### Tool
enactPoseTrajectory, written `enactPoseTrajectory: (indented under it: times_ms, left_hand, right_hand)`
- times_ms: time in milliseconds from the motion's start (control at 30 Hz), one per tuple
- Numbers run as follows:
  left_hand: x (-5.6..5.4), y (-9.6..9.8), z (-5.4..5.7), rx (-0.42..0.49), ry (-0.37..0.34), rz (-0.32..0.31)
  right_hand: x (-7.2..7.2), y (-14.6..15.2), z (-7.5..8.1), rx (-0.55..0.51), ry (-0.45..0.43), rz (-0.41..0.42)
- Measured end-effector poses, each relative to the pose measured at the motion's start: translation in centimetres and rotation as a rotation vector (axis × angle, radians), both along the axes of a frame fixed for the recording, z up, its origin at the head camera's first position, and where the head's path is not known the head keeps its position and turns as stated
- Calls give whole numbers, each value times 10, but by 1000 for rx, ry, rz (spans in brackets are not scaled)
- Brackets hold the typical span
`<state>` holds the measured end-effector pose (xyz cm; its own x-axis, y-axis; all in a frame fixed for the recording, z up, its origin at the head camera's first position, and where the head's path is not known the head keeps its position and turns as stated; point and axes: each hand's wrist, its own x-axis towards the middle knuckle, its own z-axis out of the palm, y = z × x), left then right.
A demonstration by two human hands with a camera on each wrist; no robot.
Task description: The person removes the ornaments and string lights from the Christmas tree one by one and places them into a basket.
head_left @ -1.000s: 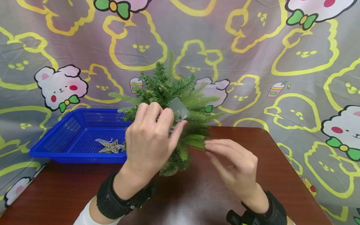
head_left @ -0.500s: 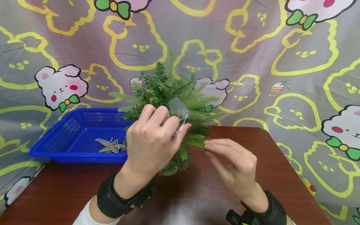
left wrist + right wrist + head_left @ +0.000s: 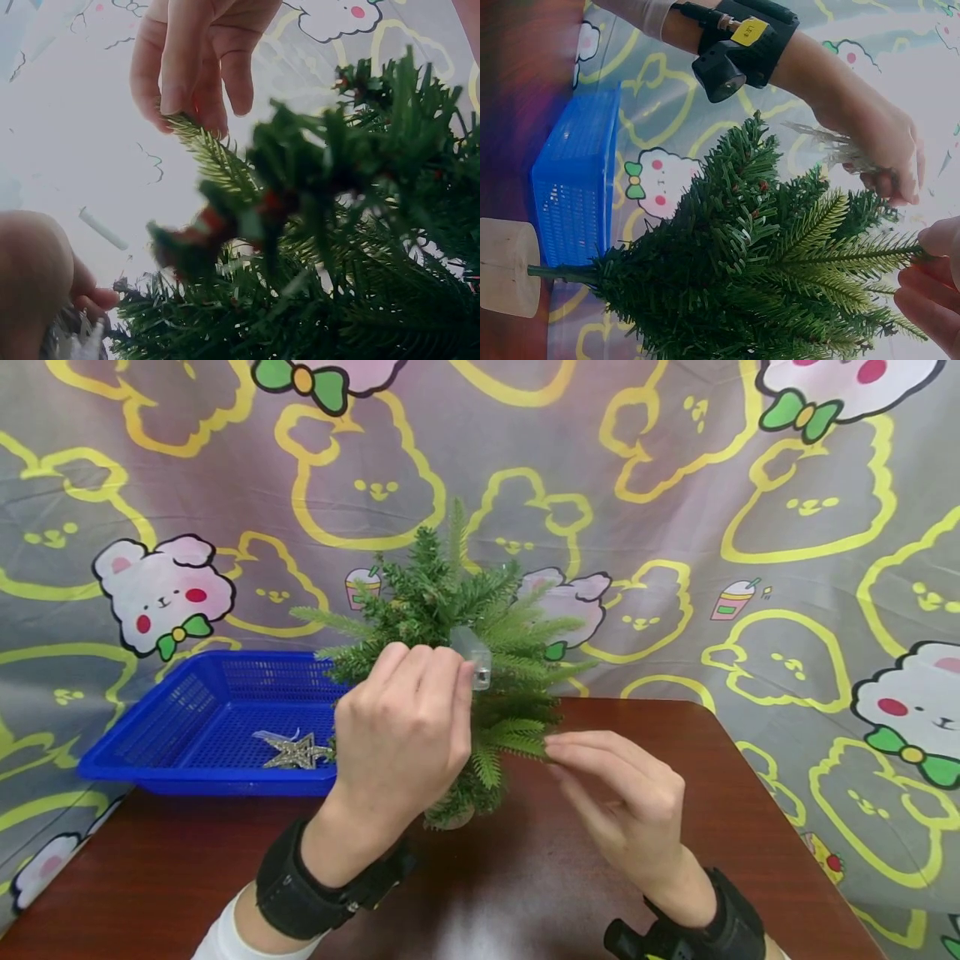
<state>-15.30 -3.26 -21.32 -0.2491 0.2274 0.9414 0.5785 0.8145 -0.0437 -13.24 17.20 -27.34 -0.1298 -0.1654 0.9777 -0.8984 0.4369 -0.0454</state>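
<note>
A small artificial Christmas tree [image 3: 423,585] stands mid-table on a round wooden base [image 3: 508,266]. In front of its needles my left hand [image 3: 405,727] grips a silvery, spiky ornament [image 3: 829,142], mostly hidden by the fingers. A clear plastic tag [image 3: 472,657] sticks out past the left thumb in the head view. On the tree's right side my right hand [image 3: 630,802] pinches the tip of a light green branch [image 3: 847,259] between thumb and fingers. The left wrist view shows the right hand's fingers [image 3: 176,82] at that branch tip.
A blue plastic basket [image 3: 202,781] stands on the left of the brown table [image 3: 540,877], partly behind the tree. Inside it lies a glittery star ornament [image 3: 298,752] with a ribbon. A cartoon-printed curtain [image 3: 660,485] hangs behind the table.
The left thumb has swung upward against the fingers, and the clear tag has turned and shifted slightly. My right hand stays in place on the branch tip.
</note>
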Motion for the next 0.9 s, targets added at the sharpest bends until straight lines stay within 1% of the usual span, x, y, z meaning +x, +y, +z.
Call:
enactPoseTrajectory:
  times_ms: [233, 300, 367, 433, 500, 600, 667, 767, 900]
  left_hand:
    - [-1, 0, 1, 59, 10, -1]
    - [-1, -1, 1, 93, -2, -16]
    - [-1, -2, 2, 137, -21, -45]
    - [-2, -3, 2, 196, -36, -97]
    - [-3, -5, 2, 252, -34, -159]
    - [-4, -8, 4, 348, -30, -270]
    - [-4, -11, 6, 414, -39, -348]
    - [-2, -16, 10, 531, -77, -477]
    - [3, -22, 14, 671, -116, -612]
  right_hand:
    - [0, 0, 0, 3, 5, 11]
    - [0, 0, 1, 3, 4, 11]
    - [0, 0, 1, 4, 4, 11]
    - [0, -1, 1, 5, 5, 11]
    - [0, -1, 2, 5, 7, 9]
    - [1, -1, 2, 8, 4, -6]
    - [1, -1, 3, 8, -1, -15]
    - [2, 0, 3, 11, -13, -30]
    - [2, -1, 4, 10, -12, -42]
